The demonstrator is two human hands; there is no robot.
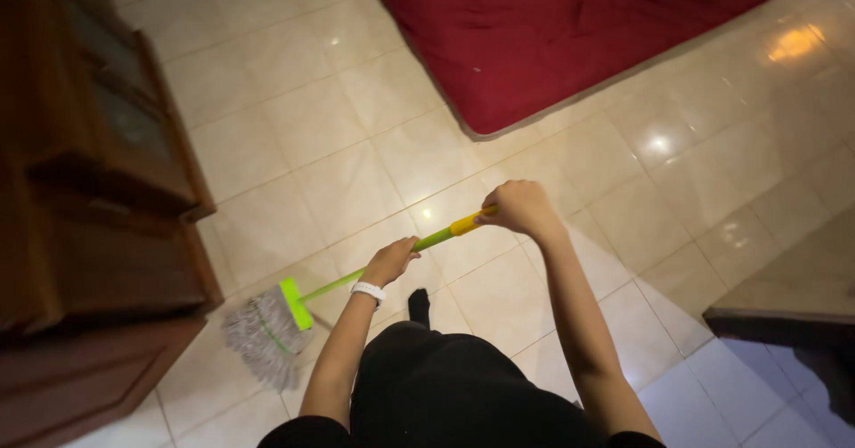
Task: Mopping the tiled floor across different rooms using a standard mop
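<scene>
A: Where was the mop (267, 328)?
B: On the floor (356, 118) beside the cabinet (98, 199); left hand (389, 261) and right hand (519, 206) each kept a closed grip on its handle.
A: Advice?
B: Press the head flat; steer clear of the mattress (570, 29).

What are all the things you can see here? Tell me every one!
mop: one, green handle with a yellow grip and grey string head, on the floor beside the cabinet
cabinet: one, dark brown wood, left side
mattress: one, dark red, flat on the floor at the top
floor: cream glossy tiles, paler tiles at lower right
dark ledge: one, right edge
wristband: one, white, on the left wrist
left hand: fingers wrapped round the handle, lower down
right hand: gripping the yellow end
</scene>
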